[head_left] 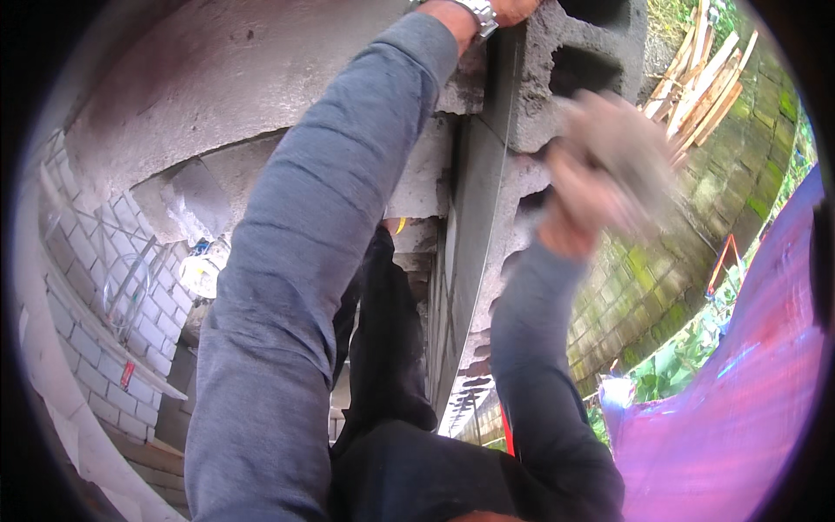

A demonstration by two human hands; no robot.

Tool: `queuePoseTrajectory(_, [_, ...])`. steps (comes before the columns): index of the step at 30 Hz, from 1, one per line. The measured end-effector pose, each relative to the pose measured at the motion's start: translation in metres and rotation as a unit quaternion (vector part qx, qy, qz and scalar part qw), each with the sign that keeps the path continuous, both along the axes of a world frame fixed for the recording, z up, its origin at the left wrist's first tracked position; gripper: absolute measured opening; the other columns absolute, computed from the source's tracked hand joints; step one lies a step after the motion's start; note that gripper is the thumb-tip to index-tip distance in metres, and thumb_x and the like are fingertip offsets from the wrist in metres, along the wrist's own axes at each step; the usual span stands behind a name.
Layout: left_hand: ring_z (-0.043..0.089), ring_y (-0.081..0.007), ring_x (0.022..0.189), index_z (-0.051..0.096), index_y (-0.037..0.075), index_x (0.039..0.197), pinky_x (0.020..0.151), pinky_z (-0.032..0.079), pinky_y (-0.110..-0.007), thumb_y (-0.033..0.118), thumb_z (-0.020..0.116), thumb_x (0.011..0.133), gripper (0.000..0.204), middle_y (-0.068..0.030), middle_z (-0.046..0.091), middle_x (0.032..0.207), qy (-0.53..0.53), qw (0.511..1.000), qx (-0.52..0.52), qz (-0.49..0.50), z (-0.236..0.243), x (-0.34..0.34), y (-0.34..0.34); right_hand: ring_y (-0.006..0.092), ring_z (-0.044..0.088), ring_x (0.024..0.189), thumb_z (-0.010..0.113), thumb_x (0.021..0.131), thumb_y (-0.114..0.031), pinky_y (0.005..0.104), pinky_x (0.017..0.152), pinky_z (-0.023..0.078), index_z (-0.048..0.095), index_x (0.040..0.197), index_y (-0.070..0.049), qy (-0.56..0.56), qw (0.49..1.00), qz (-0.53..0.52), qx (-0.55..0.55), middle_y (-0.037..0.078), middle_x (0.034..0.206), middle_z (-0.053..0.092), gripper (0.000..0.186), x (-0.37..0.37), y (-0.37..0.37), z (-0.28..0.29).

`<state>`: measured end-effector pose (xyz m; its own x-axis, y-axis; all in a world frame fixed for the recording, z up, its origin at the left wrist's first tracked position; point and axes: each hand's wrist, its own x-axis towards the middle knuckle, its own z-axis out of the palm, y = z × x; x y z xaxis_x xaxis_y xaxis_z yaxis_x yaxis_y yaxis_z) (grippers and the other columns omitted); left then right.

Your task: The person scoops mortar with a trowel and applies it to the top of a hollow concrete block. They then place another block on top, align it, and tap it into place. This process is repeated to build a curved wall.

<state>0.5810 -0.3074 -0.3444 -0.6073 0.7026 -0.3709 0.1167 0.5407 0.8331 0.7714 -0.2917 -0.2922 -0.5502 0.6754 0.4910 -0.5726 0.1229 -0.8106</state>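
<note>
My left hand [515,9] reaches to the top edge, a metal-band watch [477,16] at its wrist. Its fingers are cut off there, so whether it grips anything is hidden. It is next to a hollow concrete block [532,96] on top of a narrow wall. On the wall's other side, my right hand [570,196] is smeared by motion. It is closed round a rough grey-brown lump [633,161], whose exact kind the blur hides. The lump is just right of the block's open cells.
Concrete steps [417,178] descend beside the wall's smooth grey face [474,191]. Thin wooden strips [704,83] lie on the mossy brick surface [661,261] at right. Purple sheeting [739,400] hangs lower right. White brickwork [104,365] and a bright lamp [202,270] are at left.
</note>
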Motion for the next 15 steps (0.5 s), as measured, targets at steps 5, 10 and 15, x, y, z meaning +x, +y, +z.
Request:
queuePoseTrajectory(5, [0.071,-0.0425,0.102,0.074,-0.01,0.1,0.089,0.054,-0.045,0.058,0.074,0.082,0.07,-0.0337,0.071,0.104,0.028,1.0,0.004,-0.007,-0.006,-0.003,-0.006,0.0162,0.044,0.048,0.056,0.091,-0.005,0.0292,0.046,0.033,0.05,0.062,-0.008,-0.067,0.998,0.0,-0.019,0.003,0.054,0.044,0.029,-0.007,-0.013,0.014])
queuePoseTrajectory(10, [0.072,-0.0418,0.099,0.075,-0.008,0.099,0.086,0.055,-0.044,0.056,0.075,0.084,0.066,-0.0314,0.072,0.101,-0.003,0.999,0.038,-0.005,-0.009,0.0,0.006,0.0217,0.061,0.064,0.056,0.088,-0.003,0.0295,0.064,0.053,0.065,0.085,0.0,-0.074,0.996,0.008,-0.052,0.003,0.066,0.058,0.01,0.013,-0.008,-0.014])
queuePoseTrajectory(15, [0.073,-0.0399,0.092,0.074,-0.008,0.095,0.082,0.055,-0.043,0.056,0.075,0.084,0.066,-0.0307,0.073,0.095,0.006,1.0,0.012,-0.004,0.001,-0.001,-0.002,0.0188,0.059,0.065,0.05,0.091,-0.001,0.0297,0.062,0.052,0.059,0.075,-0.001,-0.225,0.934,-0.208,0.182,0.005,0.069,0.057,0.019,0.013,-0.019,-0.025])
